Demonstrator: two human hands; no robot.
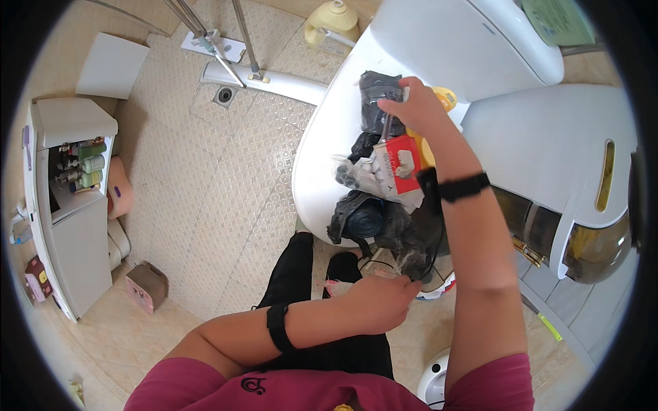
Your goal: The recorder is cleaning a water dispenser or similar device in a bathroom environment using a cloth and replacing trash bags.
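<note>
On the closed lid of a white toilet (pixel 313 169) lie several bags and packets. My right hand (pixel 419 105) reaches over them, thumb and fingers at the right edge of a dark, plastic-wrapped bundle (pixel 379 103); whether it grips the bundle is unclear. Below that lie a small black bag (pixel 364 146) and a red and white packet (pixel 398 167) in clear plastic. A roll of dark bags (pixel 365 218) sits nearer to me, partly wrapped in black film. My left hand (pixel 383 303) pinches the lower end of a crumpled, dark translucent plastic bag (pixel 414 257) beside the toilet.
A yellow jug (pixel 333 25) stands behind the toilet. Mop poles (pixel 244 38) and a floor drain (pixel 224 95) are at the upper left. A white cabinet (pixel 77 257) with bottles stands at the left, a small box (pixel 146 287) beside it. A white cabinet (pixel 540 138) is at the right.
</note>
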